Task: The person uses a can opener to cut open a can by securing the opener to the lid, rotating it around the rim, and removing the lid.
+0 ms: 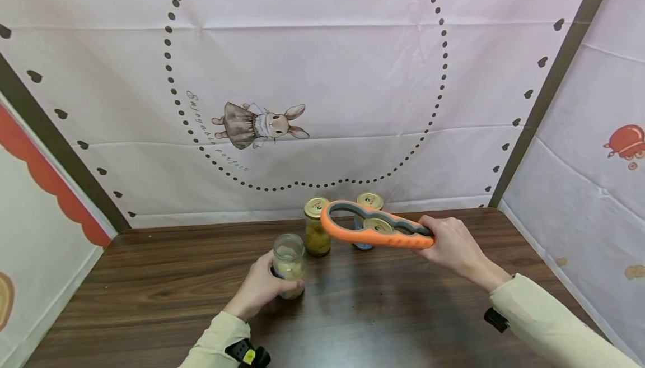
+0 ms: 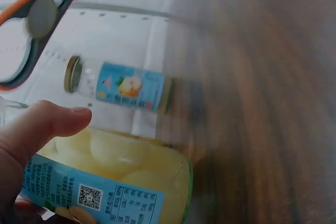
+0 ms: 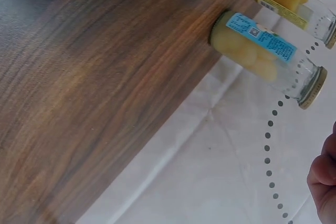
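Observation:
My left hand (image 1: 262,285) grips a lidless glass jar (image 1: 290,264) of pale fruit, standing upright on the table. The left wrist view shows its blue label (image 2: 100,195) and my thumb across the glass. My right hand (image 1: 453,245) holds the handle end of an orange and grey jar opener (image 1: 373,238) above the table. A round metal lid (image 1: 378,224) sits in one of the opener's holes, also visible as a disc (image 2: 42,17) in the left wrist view. In the right wrist view only part of the right hand (image 3: 323,184) shows, and the opener is out of sight.
Behind the held jar stands a closed jar of yellow fruit (image 1: 317,239). Farther right is a closed blue-labelled jar (image 2: 131,85), partly hidden by the opener in the head view. A printed cloth (image 1: 353,88) hangs behind the brown wooden table (image 1: 166,278).

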The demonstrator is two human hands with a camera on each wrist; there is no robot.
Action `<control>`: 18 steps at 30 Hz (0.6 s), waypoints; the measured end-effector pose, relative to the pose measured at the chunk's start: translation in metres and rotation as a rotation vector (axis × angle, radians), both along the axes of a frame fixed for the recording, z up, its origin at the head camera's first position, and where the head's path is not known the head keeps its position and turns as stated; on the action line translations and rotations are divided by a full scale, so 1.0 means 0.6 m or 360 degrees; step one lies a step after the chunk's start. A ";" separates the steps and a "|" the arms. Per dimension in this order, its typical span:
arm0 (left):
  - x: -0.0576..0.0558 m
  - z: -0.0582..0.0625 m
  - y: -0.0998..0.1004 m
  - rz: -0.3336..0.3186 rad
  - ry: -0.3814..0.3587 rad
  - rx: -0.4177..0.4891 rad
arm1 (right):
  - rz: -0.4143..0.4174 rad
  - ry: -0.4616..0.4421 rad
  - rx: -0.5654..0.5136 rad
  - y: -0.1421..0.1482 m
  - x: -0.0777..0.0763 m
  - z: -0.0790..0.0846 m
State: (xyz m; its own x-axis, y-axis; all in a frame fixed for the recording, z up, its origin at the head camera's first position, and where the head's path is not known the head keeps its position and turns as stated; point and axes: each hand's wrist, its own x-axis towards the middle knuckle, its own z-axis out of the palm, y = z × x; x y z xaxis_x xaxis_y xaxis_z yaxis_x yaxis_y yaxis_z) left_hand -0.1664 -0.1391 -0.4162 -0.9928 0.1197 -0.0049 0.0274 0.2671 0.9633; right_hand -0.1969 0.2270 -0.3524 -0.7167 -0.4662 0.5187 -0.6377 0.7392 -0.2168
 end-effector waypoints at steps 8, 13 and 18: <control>-0.046 -0.010 -0.031 -0.0011 -0.0008 0.0098 | 0.0007 0.0011 0.0004 0.004 -0.002 -0.012; -0.072 -0.016 -0.051 -0.0047 0.0009 0.0109 | -0.0019 -0.0049 0.0002 0.009 -0.001 -0.018; -0.093 -0.019 -0.067 -0.0094 0.0014 0.0087 | -0.0016 -0.0070 0.0012 0.009 -0.001 -0.019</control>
State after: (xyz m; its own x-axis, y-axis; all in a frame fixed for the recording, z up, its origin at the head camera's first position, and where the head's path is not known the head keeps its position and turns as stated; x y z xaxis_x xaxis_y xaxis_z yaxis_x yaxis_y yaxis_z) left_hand -0.2222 -0.1791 -0.4276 -0.9839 0.1781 0.0117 0.0500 0.2119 0.9760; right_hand -0.1975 0.2325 -0.3640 -0.7435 -0.4627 0.4829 -0.6202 0.7471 -0.2391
